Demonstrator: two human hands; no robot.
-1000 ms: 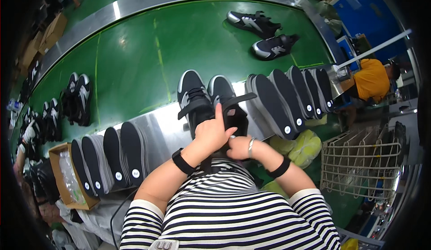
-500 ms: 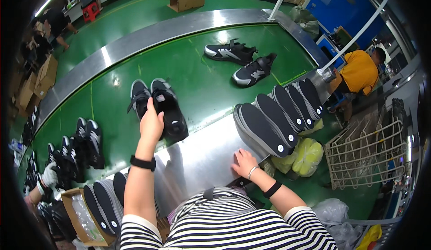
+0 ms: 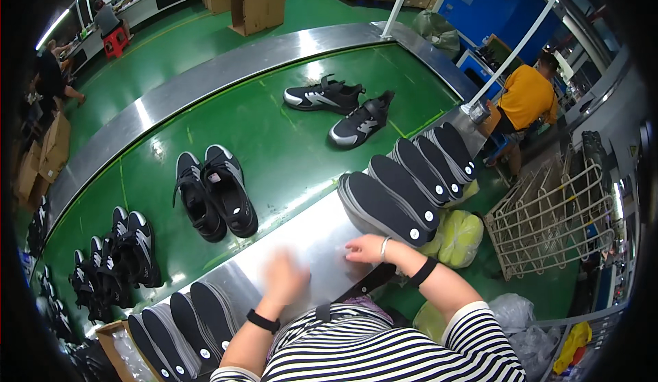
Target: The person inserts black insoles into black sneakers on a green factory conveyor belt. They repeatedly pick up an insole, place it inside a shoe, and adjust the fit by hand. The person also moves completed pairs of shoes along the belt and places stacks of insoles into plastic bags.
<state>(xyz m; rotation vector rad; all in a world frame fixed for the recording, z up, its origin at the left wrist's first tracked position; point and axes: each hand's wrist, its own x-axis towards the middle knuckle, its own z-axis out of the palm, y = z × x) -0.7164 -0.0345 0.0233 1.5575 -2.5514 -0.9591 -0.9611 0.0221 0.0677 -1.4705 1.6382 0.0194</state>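
Observation:
My left hand is smeared by motion over the bare metal ledge, so its fingers cannot be made out. To its right, just above the ledge, my right hand has its fingers loosely apart and nothing in them. Beyond it are stacks of dark insoles with round white labels near their ends. A pair of black and grey sneakers stands on the green belt, past the ledge from my left hand. Farther off, another pair of black sneakers with silver toes sits with toes pointing left.
Several sneakers cluster at the left of the belt. More insole stacks lie at lower left beside a cardboard box. Yellow-green wrapped bundles and a wire rack are at right. A person in an orange shirt sits beyond.
My left hand has let go of the near pair of sneakers and drawn back toward me over the ledge. My right hand has shifted slightly. The whole view has turned a little.

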